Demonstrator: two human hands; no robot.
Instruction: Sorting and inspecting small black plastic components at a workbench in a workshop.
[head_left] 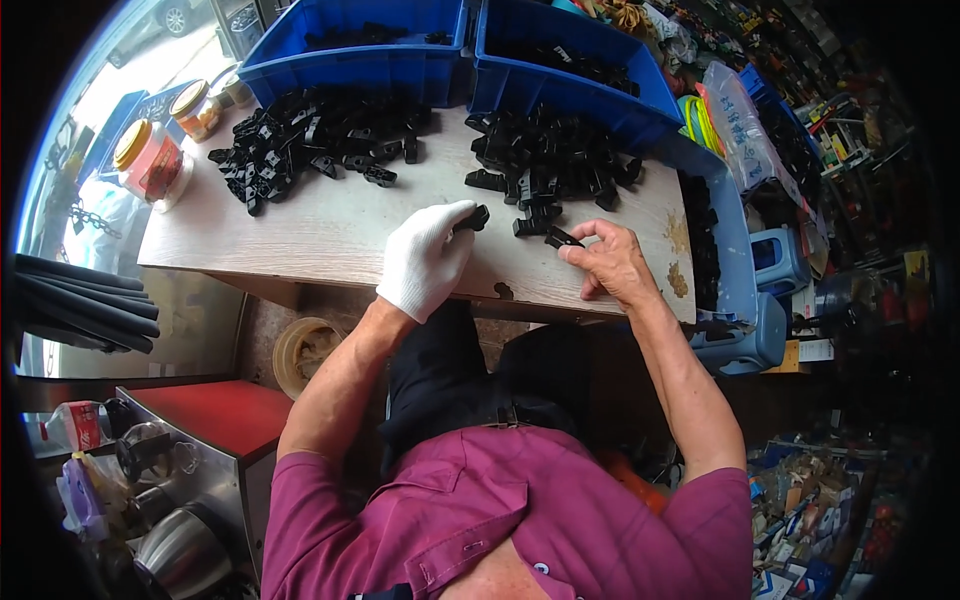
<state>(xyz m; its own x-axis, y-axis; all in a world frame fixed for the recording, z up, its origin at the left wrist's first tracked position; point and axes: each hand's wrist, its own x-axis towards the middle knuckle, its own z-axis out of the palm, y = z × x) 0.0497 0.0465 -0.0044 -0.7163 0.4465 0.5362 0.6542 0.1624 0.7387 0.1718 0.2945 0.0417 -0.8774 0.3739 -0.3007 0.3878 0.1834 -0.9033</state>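
While one black plastic part is clasped in the grip of the white-gloved left hand, another black part is pinched by the bare right hand, both over the near half of the desk. Similar parts are heaped at left and right before far blue bins.

Daylight glares left of the white-gloved and bare hands. Rightward it is dim. Edges curve into black.

One gloved hand, one bare hand, two black-part heaps
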